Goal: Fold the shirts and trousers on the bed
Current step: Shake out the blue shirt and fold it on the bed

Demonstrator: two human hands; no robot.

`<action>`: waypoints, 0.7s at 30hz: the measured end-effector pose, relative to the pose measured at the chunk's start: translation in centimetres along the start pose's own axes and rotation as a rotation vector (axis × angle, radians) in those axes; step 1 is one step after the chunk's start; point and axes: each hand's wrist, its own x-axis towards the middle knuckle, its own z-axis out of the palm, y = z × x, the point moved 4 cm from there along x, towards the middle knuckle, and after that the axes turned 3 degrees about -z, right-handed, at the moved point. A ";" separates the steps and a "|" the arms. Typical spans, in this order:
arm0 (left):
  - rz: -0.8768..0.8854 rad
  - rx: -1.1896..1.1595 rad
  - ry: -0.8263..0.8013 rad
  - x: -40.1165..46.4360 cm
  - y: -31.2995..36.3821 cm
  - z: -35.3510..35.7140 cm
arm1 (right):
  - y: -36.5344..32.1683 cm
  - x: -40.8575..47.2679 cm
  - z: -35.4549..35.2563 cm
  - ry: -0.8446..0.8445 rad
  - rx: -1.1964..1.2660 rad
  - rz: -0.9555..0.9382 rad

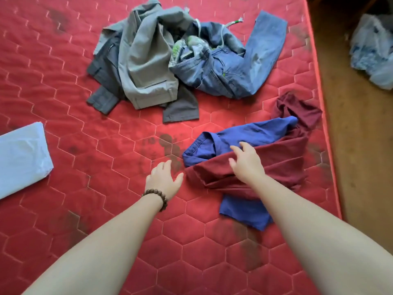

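Note:
A maroon shirt (282,158) lies crumpled across a blue shirt (244,133) at the right side of the red mattress (85,145). My right hand (246,162) hovers over the maroon shirt's upper edge, fingers relaxed and spread, holding nothing. Just left of that shirt's corner is my left hand (163,179), with a bead bracelet on the wrist; it is open above the mattress. Farther back lies a heap: light grey trousers (146,60), a dark grey garment (106,81) beneath them, and blue jeans (240,69).
A folded white cloth (21,158) rests at the left edge of the mattress. The mattress's right edge (325,124) borders a brown floor, where plastic bags (374,47) sit at the far right. Dark stains mark the mattress between my hands.

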 end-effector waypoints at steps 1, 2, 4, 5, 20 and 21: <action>0.004 -0.010 -0.007 1.4 0.0 0.9 | 0.2 2.0 0.4 -0.004 -0.012 -0.017; 0.006 -0.023 -0.013 2.7 0.1 1.9 | 0.3 4.0 1.0 -0.012 -0.026 -0.040; 0.017 -0.071 -0.038 5.2 0.4 4.1 | 0.1 7.9 2.3 -0.024 -0.081 -0.107; 0.036 -0.113 -0.048 6.4 0.8 5.2 | -0.2 9.6 3.0 -0.027 -0.121 -0.142; 0.061 -0.577 0.076 9.8 1.4 3.6 | -1.9 11.3 3.7 0.122 0.013 -0.201; 0.076 -0.600 0.093 9.2 1.8 2.1 | -2.4 10.4 2.1 0.150 0.032 -0.219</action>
